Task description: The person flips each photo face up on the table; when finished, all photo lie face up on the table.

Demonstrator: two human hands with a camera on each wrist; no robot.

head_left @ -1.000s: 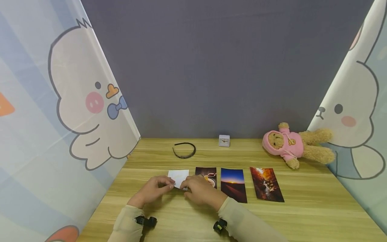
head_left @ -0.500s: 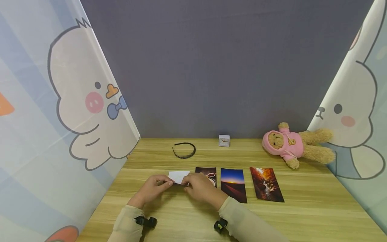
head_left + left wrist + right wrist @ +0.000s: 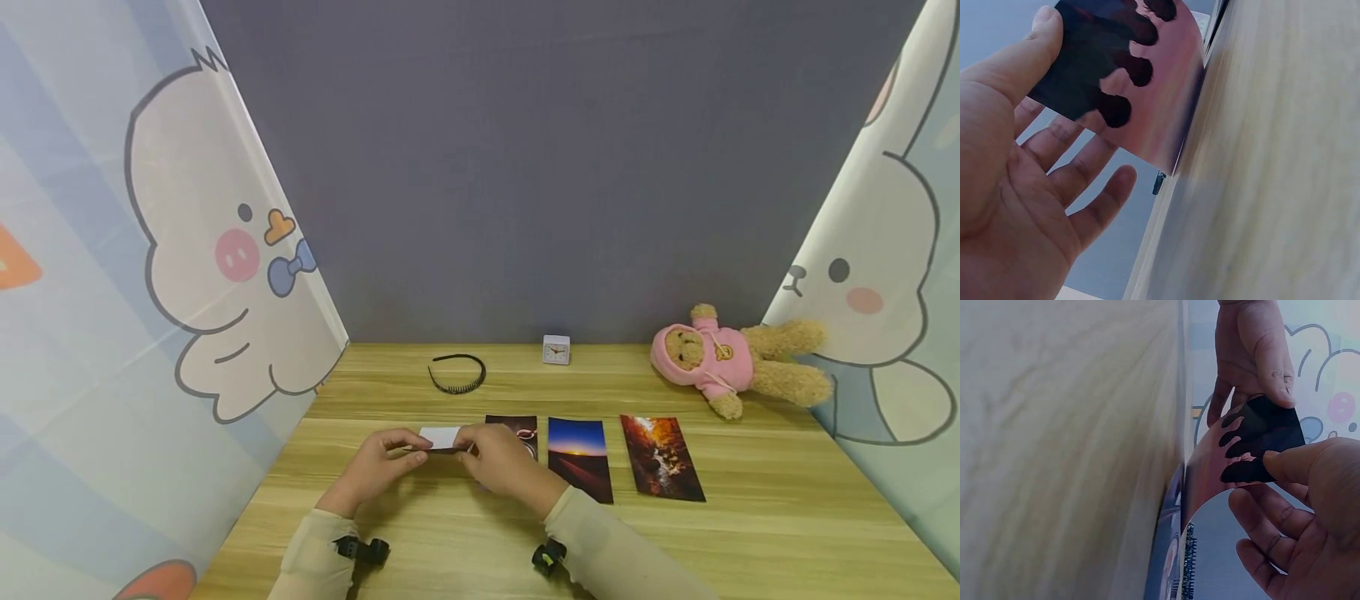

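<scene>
A photo print (image 3: 441, 437) lies white back up at the left end of a row of prints. My left hand (image 3: 381, 468) pinches its near left corner, and my right hand (image 3: 504, 463) pinches the near right one. Between them the near edge is raised and bent upward. From below, the left wrist view shows the printed side (image 3: 1172, 81), pink with dark rounded shapes. In the right wrist view the photo (image 3: 1207, 465) curves up from the tabletop, thumbs on its dark end. A print with a cup (image 3: 512, 422) is partly hidden behind my right hand.
Right of my hands lie a sunset print (image 3: 577, 450) and an autumn stream print (image 3: 662, 457). Farther back are a black toothed headband (image 3: 459, 387), a small white clock (image 3: 556, 349) and a teddy bear (image 3: 723, 357) in a pink hoodie. A grey wall (image 3: 562, 183) closes the back.
The near edge of the white-backed photo has risen and tilted up, so less of its back shows. Both hands have shifted slightly up with it; the other things have stayed put.
</scene>
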